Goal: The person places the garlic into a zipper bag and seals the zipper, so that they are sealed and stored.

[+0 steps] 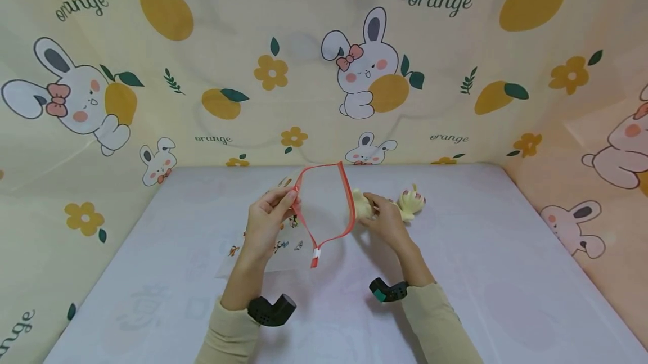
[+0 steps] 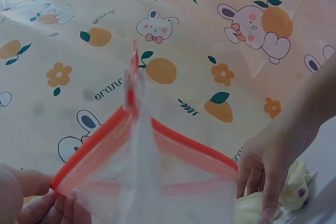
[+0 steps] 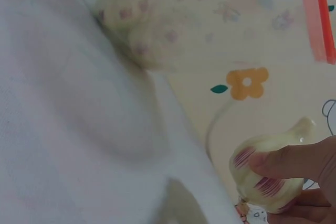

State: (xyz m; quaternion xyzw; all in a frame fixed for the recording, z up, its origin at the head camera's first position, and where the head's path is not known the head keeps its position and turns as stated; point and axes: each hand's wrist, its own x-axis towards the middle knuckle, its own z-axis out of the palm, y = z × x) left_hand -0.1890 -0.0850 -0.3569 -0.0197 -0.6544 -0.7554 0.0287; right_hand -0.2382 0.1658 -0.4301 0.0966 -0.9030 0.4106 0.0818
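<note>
Far left: a patterned cloth [image 1: 30, 178] with rabbits and flowers is rising beside the white table cover [image 1: 126, 302] and running behind it.
Left hand: the left hand [image 1: 265, 223] is reaching from a beige sleeve [image 1: 230, 333], thumb and fingers pinching closed on the bag's red edge.
Left wrist: a black camera [image 1: 271, 310] is sitting just above the cuff.
Bag: the clear bag [image 1: 350, 195] is hanging between the hands, its red-trimmed mouth gaping wide, a white slider [image 1: 316, 252] dangling at the near corner. Through its film, blurred bulbs [image 3: 157, 40] are showing in the right-wrist view; whether inside or behind, I cannot tell.
Held garlic: one toy garlic bulb [image 3: 270, 186] with purple streaks is resting in the right hand's grip, just right of the bag's mouth.
Right hand: the right hand [image 1: 388, 223] is gripping that bulb, thumb on one side, fingers curling round the other.
Right wrist: another camera [image 1: 388, 291] is showing there.
Far right: more garlic [image 1: 411, 202] is lying on the table just beyond the right hand.
</note>
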